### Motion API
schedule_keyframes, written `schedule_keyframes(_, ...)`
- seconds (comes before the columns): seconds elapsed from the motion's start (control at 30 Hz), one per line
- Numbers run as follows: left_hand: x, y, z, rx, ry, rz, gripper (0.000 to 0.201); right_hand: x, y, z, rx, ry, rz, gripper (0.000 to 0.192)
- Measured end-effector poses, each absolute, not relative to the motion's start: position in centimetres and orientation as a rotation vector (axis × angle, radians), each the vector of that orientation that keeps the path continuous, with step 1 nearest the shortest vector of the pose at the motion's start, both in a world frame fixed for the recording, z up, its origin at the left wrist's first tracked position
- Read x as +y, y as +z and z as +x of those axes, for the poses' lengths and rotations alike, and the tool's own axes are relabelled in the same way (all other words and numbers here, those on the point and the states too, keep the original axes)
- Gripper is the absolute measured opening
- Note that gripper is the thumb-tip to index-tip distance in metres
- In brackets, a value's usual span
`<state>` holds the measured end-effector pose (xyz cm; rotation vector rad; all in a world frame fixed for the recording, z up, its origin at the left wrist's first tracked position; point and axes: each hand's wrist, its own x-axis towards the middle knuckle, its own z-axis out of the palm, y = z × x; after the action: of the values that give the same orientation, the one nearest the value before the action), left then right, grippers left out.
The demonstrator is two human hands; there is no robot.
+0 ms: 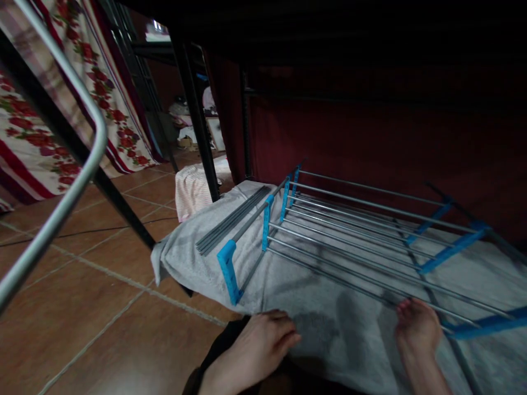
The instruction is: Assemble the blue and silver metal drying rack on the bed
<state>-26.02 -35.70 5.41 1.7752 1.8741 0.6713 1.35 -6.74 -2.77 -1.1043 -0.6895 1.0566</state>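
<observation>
A rack (362, 230) of thin metal rods joined by blue plastic brackets lies flat on a grey blanket (329, 323), which covers a low surface at floor level. The right hand (415, 329) rests at the rack's near edge, its fingertips touching the closest rods, fingers loosely curled and gripping nothing. The left hand (255, 345) lies palm down on the blanket just short of the rack, fingers relaxed and spread, empty. Left of the rack, one bundle of loose grey rods (230, 219) sits on the blanket. Beyond it a pale pink cloth (191, 189) lies on the brown tiled floor (82, 307). Further left hangs a floral curtain (102, 99), with a grey metal tube (61, 164) crossing the foreground. Behind the rack the room is dark red and dim.
</observation>
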Motion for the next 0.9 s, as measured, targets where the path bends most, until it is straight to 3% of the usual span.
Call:
schedule_keyframes(0.2,-43.1,2.2,-34.8,2.1,1.233,0.941,0.058,-13.0,-2.1,-7.8,-1.029,1.184,-0.997,0.009)
schedule_keyframes(0.3,-40.9,1.5,-39.5,2.192,1.493,0.774,0.057,-16.2,-2.3,-12.0,-1.312,1.499,-0.969,0.014)
schedule_keyframes(0.4,-35.7,0.9,-42.5,2.141,1.507,0.867,0.05,-18.1,-3.3,-15.4,-1.596,1.608,-0.923,0.02)
schedule_keyframes(0.63,-25.6,-1.2,-43.6,2.188,0.889,1.43,0.042,-18.9,-5.7,-17.1,-2.024,1.338,-0.848,0.021)
schedule_keyframes(0.77,-23.9,-1.5,-43.3,2.308,0.652,1.53,0.019,-19.0,-5.4,-16.5,-2.242,1.23,-0.735,0.026)
schedule_keyframes(0.9,-23.6,-1.4,-42.8,2.376,0.567,1.507,0.017,-18.8,-5.0,-16.7,-2.347,1.15,-0.684,0.028)
